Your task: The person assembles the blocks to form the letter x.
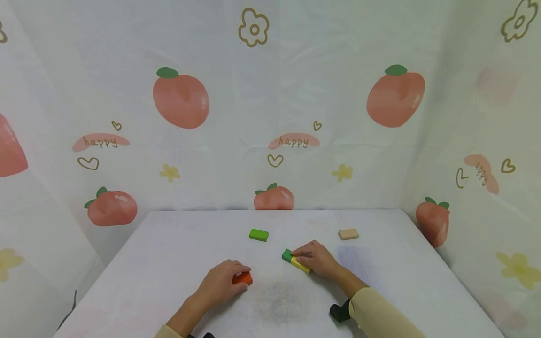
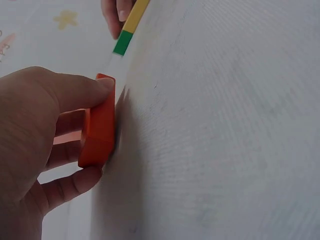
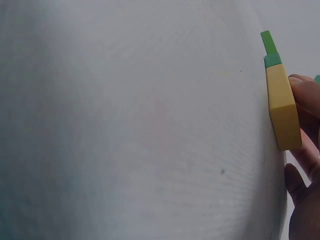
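In the head view my left hand [image 1: 221,282] holds an orange-red block [image 1: 243,278] low over the white table. The left wrist view shows the thumb on one end of this block [image 2: 100,122] and a fingertip at the other. To its right, my right hand [image 1: 318,259] grips a yellow block [image 1: 301,265], with its fingers partly covering the top. A dark green block [image 1: 287,255] lies end to end against the yellow one, in line with it. In the right wrist view, fingers [image 3: 306,95] sit along one side of the yellow block [image 3: 281,97].
Farther back on the white table [image 1: 190,244] lies a light green block [image 1: 258,235]. A tan wooden block [image 1: 348,234] lies at the back right. Patterned white cloth [image 1: 228,164] hangs behind the table. A black object [image 1: 339,311] is by the right wrist.
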